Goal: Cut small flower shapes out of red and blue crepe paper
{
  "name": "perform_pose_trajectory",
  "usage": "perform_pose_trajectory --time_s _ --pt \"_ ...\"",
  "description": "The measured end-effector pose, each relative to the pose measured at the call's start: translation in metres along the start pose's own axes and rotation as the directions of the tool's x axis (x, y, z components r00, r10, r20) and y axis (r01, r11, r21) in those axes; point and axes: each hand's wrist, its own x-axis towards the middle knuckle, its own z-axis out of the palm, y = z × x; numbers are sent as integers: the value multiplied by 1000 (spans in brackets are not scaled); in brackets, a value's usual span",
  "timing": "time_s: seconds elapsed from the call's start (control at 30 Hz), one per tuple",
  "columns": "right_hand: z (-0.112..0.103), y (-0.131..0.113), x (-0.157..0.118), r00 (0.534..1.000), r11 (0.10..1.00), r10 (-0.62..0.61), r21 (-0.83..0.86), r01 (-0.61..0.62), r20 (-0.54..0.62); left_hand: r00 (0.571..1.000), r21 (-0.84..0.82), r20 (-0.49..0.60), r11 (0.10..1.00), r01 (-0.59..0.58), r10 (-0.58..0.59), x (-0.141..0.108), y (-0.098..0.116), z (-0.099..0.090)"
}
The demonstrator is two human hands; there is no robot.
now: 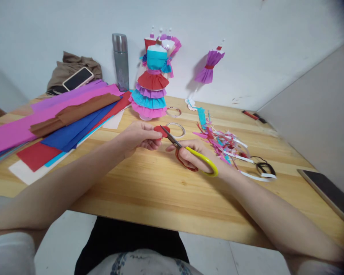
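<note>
My left hand (141, 137) pinches a small red paper piece (165, 130) with a rounded edge, held above the middle of the table. In my right hand (196, 151) is a pair of scissors (201, 159) with one yellow and one red handle. The dark blades lie against the red paper; whether they are cutting into it I cannot tell. Just behind my hands stands a small dress form (149, 80) in tiers of turquoise, red, purple and pink crepe paper. A roll of tape (184, 132) lies flat beyond the scissors.
Folded crepe paper sheets (14, 124) cover the table's left side. A phone on brown cloth (70, 63) and a grey bottle (121, 65) stand behind them. Paper scraps (218, 143) and a black cord (265, 167) lie right; a tablet (329, 193) rests at the right edge. A purple dress form (210, 67) leans on the wall.
</note>
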Motion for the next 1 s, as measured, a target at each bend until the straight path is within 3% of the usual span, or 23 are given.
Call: perform_pose_trajectory --time_s 0.27,0.4,0.7,1.0 --pt "0 -2 0 1000 1000 -29 -2 29 11 999 69 21 997 -33 31 1 0 -8" --pt "0 -1 1 998 998 -61 -13 62 32 996 89 -27 993 -77 80 -2 2 -9" --pt "2 -3 0 998 998 -61 -15 61 16 992 117 -121 993 -26 40 -1 4 3" --pt "3 1 1 999 999 33 -8 -33 -14 990 66 -129 997 -51 59 -1 0 5"
